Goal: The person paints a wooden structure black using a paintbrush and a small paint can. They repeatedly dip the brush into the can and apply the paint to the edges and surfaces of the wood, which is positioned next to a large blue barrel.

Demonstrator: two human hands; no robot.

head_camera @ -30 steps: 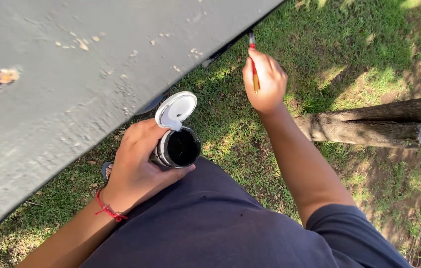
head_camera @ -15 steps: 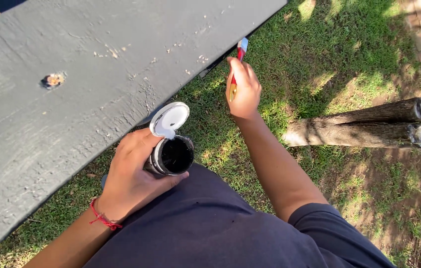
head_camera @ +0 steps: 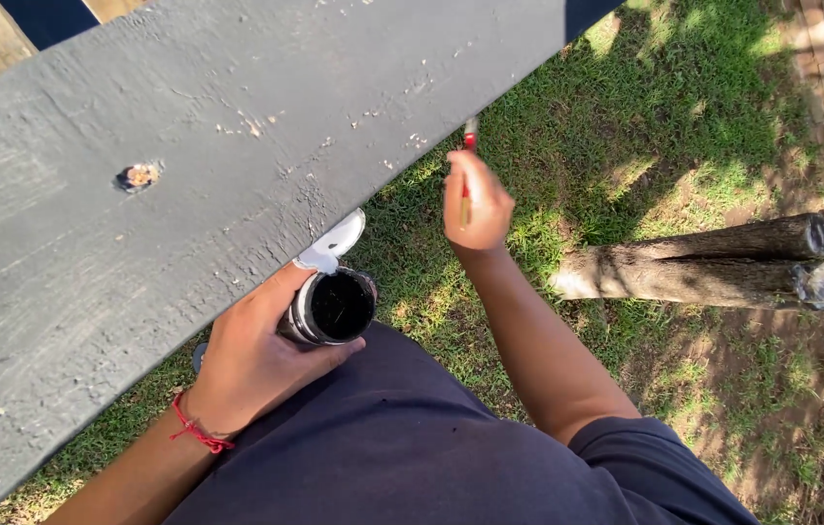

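Grey board blocks left; grass seems open until logs.

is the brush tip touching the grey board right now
Cannot tell. In the head view the brush in the right hand ends right at the grey board edge, but no contact or gap shows plainly.

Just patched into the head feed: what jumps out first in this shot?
The big grey painted board fills the upper left, with a rusty bolt head in it. Below its edge the left hand grips an open can of black paint, while the right hand holds a red-handled brush up at the board's edge.
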